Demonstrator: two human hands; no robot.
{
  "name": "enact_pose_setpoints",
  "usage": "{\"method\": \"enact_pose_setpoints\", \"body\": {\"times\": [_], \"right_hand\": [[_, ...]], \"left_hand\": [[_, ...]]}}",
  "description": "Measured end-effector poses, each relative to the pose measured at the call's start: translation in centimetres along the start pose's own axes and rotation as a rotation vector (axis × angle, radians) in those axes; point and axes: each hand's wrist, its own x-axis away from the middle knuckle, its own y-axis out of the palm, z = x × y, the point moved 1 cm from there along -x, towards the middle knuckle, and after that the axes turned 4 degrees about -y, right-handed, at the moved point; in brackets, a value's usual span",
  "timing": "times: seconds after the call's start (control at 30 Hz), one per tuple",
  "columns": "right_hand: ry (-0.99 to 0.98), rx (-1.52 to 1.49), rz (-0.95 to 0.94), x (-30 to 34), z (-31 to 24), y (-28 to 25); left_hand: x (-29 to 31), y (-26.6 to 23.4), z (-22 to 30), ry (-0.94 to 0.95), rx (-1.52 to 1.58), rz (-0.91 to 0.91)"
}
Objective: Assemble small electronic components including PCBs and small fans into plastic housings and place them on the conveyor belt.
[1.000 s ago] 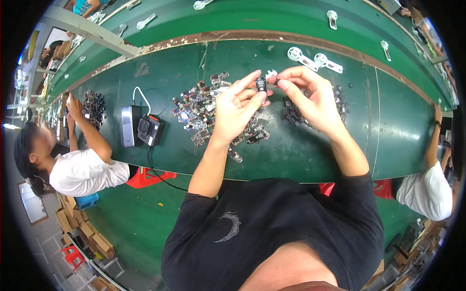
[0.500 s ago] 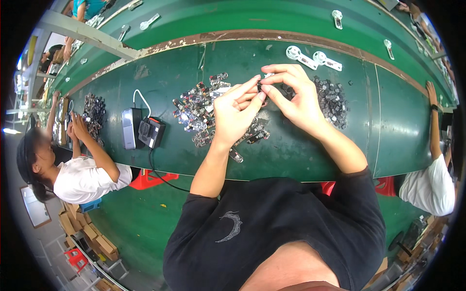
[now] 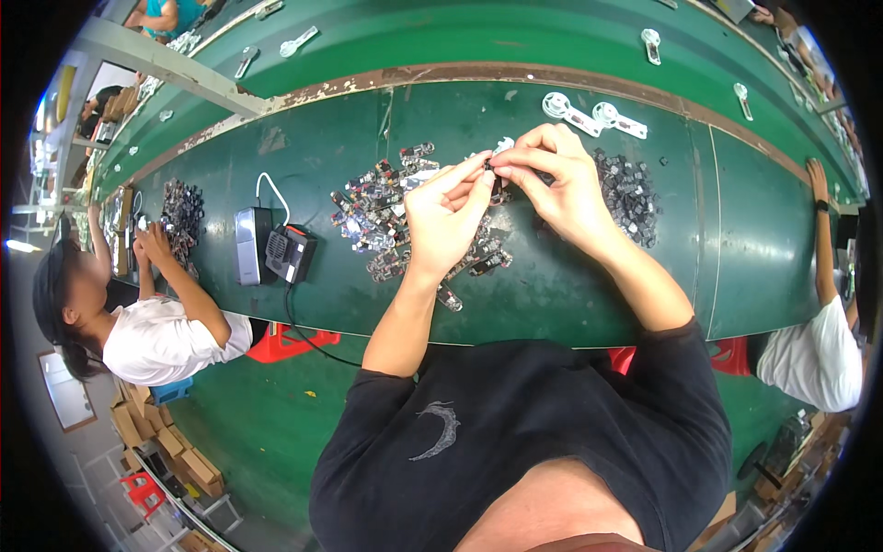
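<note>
My left hand (image 3: 443, 219) and my right hand (image 3: 568, 184) meet above the bench, fingertips pinched together. Between them is a small dark part (image 3: 492, 173), mostly covered by the fingers; its exact kind cannot be made out. A bit of something white (image 3: 502, 145) shows just behind the fingertips. Beneath and left of my left hand spreads a loose pile of small circuit boards (image 3: 366, 219). To the right of my right hand lies a heap of small black square pieces (image 3: 629, 201).
Two white round-headed plastic pieces (image 3: 570, 114) lie beyond my right hand. At left stand a grey-black box (image 3: 250, 245) with a white cable and a black device (image 3: 290, 250). Beyond the bench edge, a green belt (image 3: 478, 46) carries white parts. Co-workers sit either side.
My right fingers have curled in closer around the small dark part, and both hands stay nearly in place. White parts on the belt have shifted to the right.
</note>
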Motion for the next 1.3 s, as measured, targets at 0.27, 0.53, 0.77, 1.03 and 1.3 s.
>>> {"method": "enact_pose_setpoints", "body": {"times": [0.27,0.53,0.77,1.03,1.3], "right_hand": [[-0.155,0.041,-0.141,-0.3,0.3,-0.8],[-0.069,0.090,-0.116,0.3,-1.1,-0.6],[0.034,0.122,-0.149,0.0,-0.9,-1.9],[0.457,-0.673,-0.033,-0.6,0.0,-2.0],[0.076,0.098,-0.213,0.1,-0.5,-1.9]], "left_hand": [[0.3,0.2,-0.3,0.011,-0.147,-0.013],[-0.4,-0.1,-0.8,-0.145,0.059,0.012],[-0.5,0.2,-0.6,-0.279,0.247,-0.160],[-0.8,-0.1,-0.7,-0.305,0.418,-0.442],[-1.5,-2.5,0.4,-0.090,0.220,-0.145]]}}
